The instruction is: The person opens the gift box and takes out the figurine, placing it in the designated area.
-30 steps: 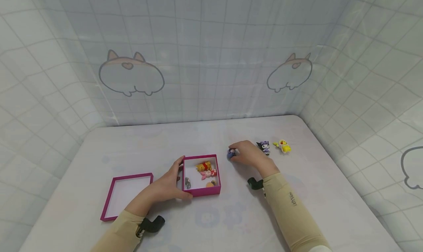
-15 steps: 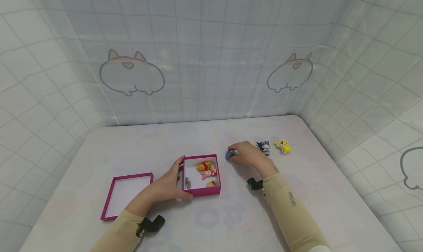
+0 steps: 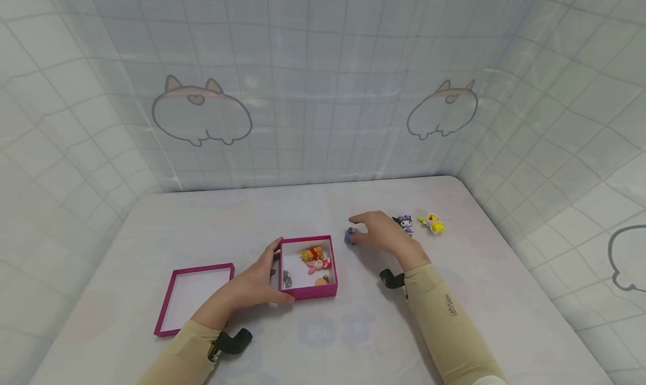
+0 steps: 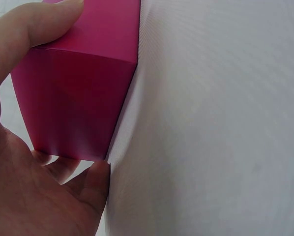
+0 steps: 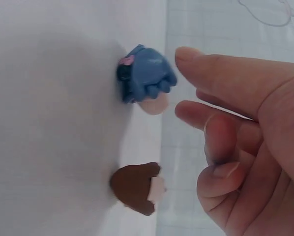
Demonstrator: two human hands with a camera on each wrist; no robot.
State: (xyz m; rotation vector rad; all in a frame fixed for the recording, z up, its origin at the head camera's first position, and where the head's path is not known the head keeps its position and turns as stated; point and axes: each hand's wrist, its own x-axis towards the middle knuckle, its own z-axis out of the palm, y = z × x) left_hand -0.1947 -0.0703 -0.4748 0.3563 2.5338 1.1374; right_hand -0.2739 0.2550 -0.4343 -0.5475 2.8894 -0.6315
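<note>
Left hand [image 3: 254,283] clamped on pink box [image 3: 314,292]; right hand [image 3: 386,233], fingers parted, near blue figurine [image 5: 151,70].

Magenta box [image 3: 309,293]: smooth coated card by its look, w/ soft satin sheen outside, matt white inside; lid [image 3: 194,270] apparently same matl. Blue figurine [image 5: 152,70]: moulded plastic, smooth & glossy w/ a bright highlight; brown figurine [image 5: 133,186] likewise smooth but duller. Table cover [image 3: 313,211]: matt, cloth-like, faintly textured close up. Bkgd wall sheeting [image 3: 313,105]: thin, creased, slight sheen. Tan sleeves [image 3: 439,312]: matt stretch cloth. Dk wrist mounts [image 3: 237,342]: matt, plastic-looking.
</note>
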